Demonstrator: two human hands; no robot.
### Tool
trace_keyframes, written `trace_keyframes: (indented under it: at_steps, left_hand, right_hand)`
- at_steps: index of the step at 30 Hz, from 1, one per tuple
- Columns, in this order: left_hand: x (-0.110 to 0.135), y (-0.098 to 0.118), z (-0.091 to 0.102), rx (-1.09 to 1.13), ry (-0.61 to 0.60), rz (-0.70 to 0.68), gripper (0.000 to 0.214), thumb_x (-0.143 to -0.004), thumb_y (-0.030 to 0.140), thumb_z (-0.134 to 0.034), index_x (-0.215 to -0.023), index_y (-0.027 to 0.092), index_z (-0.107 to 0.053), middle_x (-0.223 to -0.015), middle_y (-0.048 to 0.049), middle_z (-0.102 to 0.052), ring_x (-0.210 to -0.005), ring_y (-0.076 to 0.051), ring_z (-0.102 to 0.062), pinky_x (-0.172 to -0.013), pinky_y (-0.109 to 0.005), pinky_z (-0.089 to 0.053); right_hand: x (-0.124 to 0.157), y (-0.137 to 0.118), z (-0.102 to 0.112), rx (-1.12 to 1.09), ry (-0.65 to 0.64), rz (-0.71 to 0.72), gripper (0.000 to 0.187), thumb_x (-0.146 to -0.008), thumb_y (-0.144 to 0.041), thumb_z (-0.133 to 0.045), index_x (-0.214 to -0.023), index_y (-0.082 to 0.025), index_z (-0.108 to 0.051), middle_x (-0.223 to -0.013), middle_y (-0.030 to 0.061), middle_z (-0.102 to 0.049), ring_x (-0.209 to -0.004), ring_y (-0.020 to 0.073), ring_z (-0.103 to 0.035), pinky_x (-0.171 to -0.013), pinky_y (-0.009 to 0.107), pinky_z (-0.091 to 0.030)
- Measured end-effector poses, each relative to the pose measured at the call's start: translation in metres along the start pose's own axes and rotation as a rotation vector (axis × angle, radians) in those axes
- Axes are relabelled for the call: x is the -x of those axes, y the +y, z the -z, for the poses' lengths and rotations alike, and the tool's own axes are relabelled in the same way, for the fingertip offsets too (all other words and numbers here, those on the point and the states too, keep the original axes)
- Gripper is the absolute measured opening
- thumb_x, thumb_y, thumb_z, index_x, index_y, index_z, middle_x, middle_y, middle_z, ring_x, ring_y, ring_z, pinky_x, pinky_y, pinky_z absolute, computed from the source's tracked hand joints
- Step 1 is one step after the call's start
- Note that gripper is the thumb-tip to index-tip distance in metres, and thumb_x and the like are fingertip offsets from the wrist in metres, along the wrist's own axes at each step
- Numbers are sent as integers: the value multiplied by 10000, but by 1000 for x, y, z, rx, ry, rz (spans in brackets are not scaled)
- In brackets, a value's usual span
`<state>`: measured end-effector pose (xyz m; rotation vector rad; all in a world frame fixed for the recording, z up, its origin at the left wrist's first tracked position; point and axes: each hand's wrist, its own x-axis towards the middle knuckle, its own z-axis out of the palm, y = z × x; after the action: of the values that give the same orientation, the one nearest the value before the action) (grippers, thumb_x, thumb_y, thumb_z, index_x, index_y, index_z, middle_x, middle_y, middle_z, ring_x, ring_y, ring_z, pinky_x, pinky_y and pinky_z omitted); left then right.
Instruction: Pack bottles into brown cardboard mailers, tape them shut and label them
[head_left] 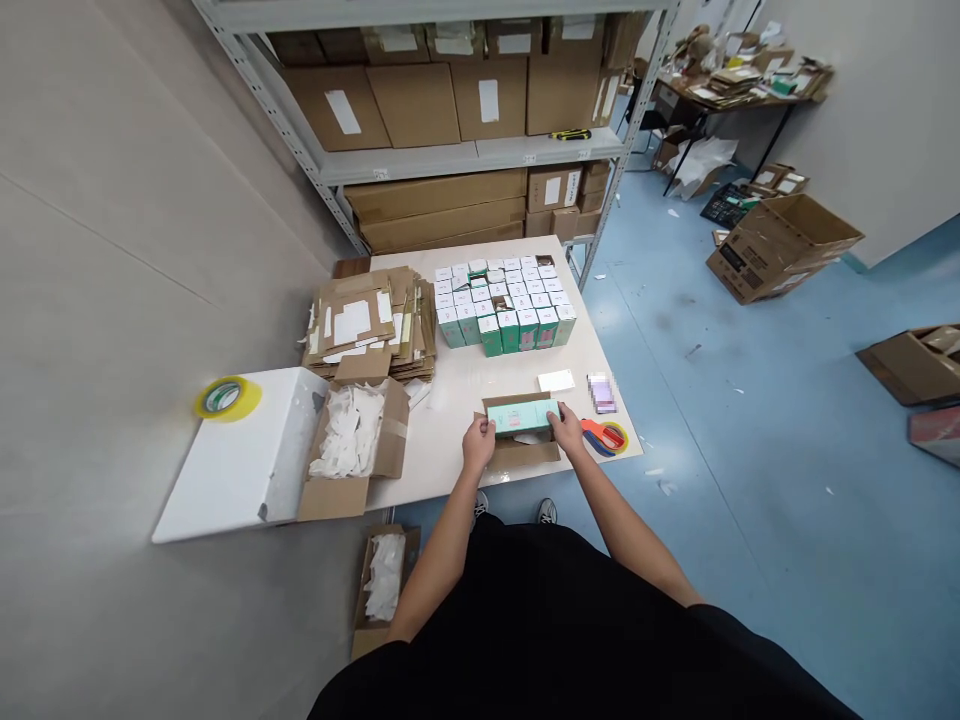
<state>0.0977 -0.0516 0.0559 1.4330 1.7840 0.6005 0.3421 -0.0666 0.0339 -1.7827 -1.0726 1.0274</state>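
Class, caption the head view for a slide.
Left hand and right hand hold a green carton by its ends at an open cardboard box.

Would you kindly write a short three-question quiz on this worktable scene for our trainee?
1. What do the left hand and the right hand hold between them?
2. True or false: a roll of yellow tape lies on the white block.
3. Seen from the person, where is the stack of flattened cardboard relative to the rows of green-and-white boxes? A) to their left; B) to their right; C) on top of them.

Key:
1. A pale green box.
2. True.
3. A.
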Motion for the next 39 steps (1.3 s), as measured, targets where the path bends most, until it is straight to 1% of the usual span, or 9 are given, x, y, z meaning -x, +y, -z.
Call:
trace_keyframes:
  at_steps: [4,7,14,18,24,28,31,35,39]
  left_hand:
    - [2,-9,-4,-149,41,-40,388,-979,360,-555,-1316,185,-632,-1304,-154,-703,-1267,-302,-628,-1050,-407,-499]
    - [1,-17,-7,-196,-10,-142,511,-957,322,-578,-1451,189,-557,-1440,-155,-632,-1369,-295,-564,-1134,-417,-455]
    - [-5,-41,-24,-405,-208,-212,782,-723,294,-835,-1458,221,-581,-1643,-157,-429,-1544,-372,-365,-1256,-477,-331]
    - [-6,-55,-31,-477,-310,-150,891,-625,337,-934,-1437,211,-590,-1744,-181,-206,-1603,-404,-225,-1208,-490,-400]
    - [1,-65,-47,-465,-232,-210,578,-747,404,-891,-1254,202,-700,-1772,-146,-95,-1611,-394,-204,-1171,-508,-450]
    - [11,-65,-60,-503,-151,-204,237,-835,310,-817,-1036,202,-752,-1776,-105,-111,-1624,-400,-142,-1184,-558,-423]
    - [17,-64,-65,-505,-110,-211,103,-846,231,-794,-940,216,-755,-1770,-73,-159,-1629,-391,-121,-1205,-575,-392]
    - [27,-66,-62,-465,-84,-289,64,-862,183,-757,-915,215,-744,-1765,-58,-183,-1635,-383,-86,-1267,-628,-272]
    - [37,-74,-44,-431,-64,-356,19,-901,204,-718,-913,200,-732,-1765,-72,-181,-1637,-388,-32,-1273,-675,-217]
  right_hand:
    - [-1,8,4,1,35,-41,730,-876,-510,-585,-1534,-200,-517,-1573,126,-540,-1488,312,-460,-1261,489,-321]
    - [-1,8,3,-2,29,-5,750,-898,-518,-559,-1567,-189,-478,-1619,127,-487,-1512,302,-433,-1272,482,-310]
    - [5,-7,5,-9,-7,81,689,-906,-497,-558,-1533,-212,-518,-1581,121,-523,-1478,304,-468,-1256,493,-342]
    - [11,-9,13,13,-71,184,650,-898,-472,-588,-1506,-248,-547,-1559,100,-545,-1496,299,-442,-1273,498,-316]
    - [20,3,21,22,-120,204,652,-905,-473,-605,-1520,-271,-527,-1617,88,-478,-1542,291,-380,-1294,506,-277]
    - [25,10,19,42,-167,227,652,-907,-468,-623,-1521,-270,-530,-1623,91,-470,-1541,294,-378,-1296,517,-275]
    - [27,8,14,76,-199,247,637,-921,-463,-605,-1520,-261,-532,-1628,94,-463,-1552,296,-360,-1298,520,-268]
    - [26,-8,3,118,-245,287,636,-932,-454,-589,-1534,-261,-520,-1643,91,-440,-1560,305,-345,-1295,536,-271]
    - [27,-34,-19,152,-313,329,638,-941,-452,-589,-1550,-281,-507,-1657,80,-423,-1555,320,-352,-1276,544,-309]
